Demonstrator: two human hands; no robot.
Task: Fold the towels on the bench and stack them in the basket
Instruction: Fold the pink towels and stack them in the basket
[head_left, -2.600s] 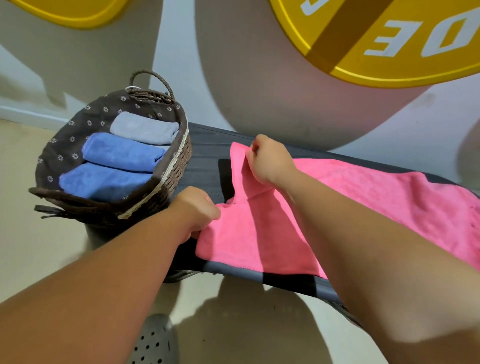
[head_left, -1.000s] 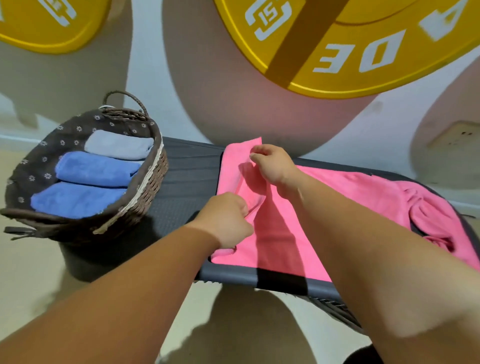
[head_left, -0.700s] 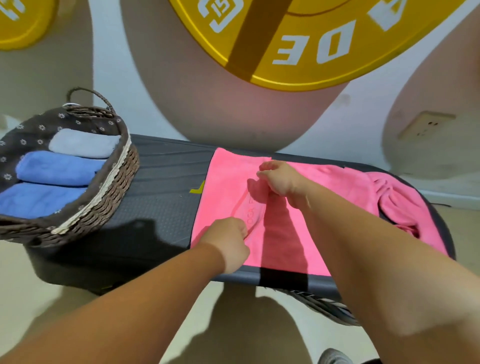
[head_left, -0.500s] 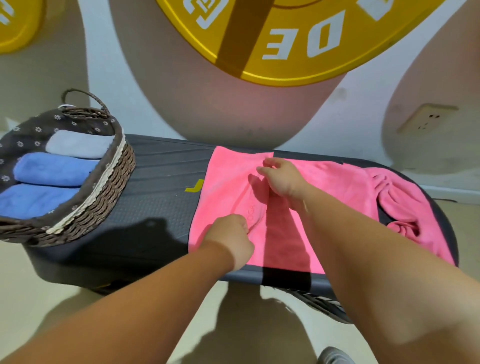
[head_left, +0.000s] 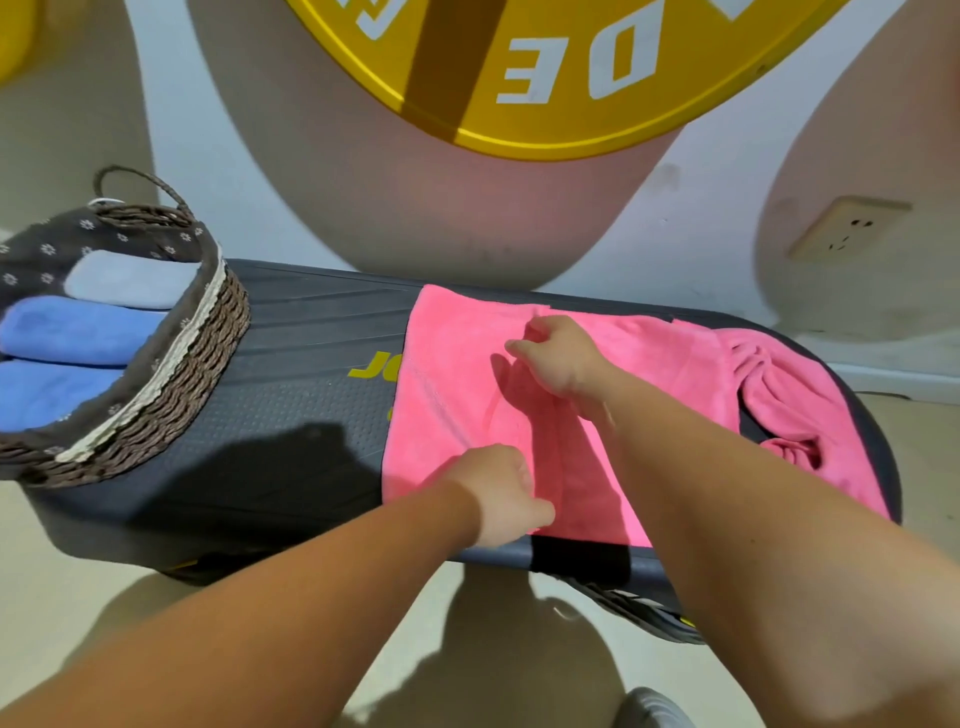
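A pink towel (head_left: 457, 395) lies folded over on the dark bench (head_left: 291, 415), right of its middle. My left hand (head_left: 501, 493) sits with curled fingers on the towel's near part by the front edge and grips the cloth there. My right hand (head_left: 558, 353) hovers just above the towel's far part, fingers loosely curled, with its shadow on the cloth and no cloth lifted in it. A second pink towel (head_left: 779, 400) lies crumpled at the bench's right end. The wicker basket (head_left: 171, 384) stands on the left end and holds two blue folded towels (head_left: 78, 332) and a grey one (head_left: 130, 280).
A wall with large yellow discs (head_left: 545, 73) rises right behind the bench, with a socket (head_left: 847, 228) at the right. Bare bench surface lies between basket and towel. A grey shoe (head_left: 654, 712) shows on the floor below.
Both hands carried the towel's left edge over to the right and laid the fold down flat. My right hand let go of the cloth and lifted slightly.
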